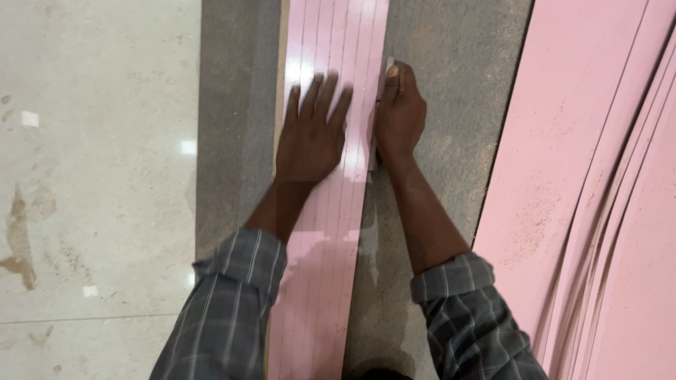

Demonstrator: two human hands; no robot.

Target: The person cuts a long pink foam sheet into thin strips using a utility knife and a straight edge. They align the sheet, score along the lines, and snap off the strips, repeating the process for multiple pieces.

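A long pink laminate strip [331, 232], scored with several lengthwise lines, lies on a brown board [443, 84]. My left hand [310, 134] presses flat on the strip, fingers spread. My right hand [398, 116] is closed around a small grey tool [389, 65] held against the strip's right edge; most of the tool is hidden by the fingers.
A stack of pink laminate sheets [598, 197] with sawdust on it lies at the right. The brown board's left edge [201, 141] meets a glossy beige tiled floor [91, 176] with stains.
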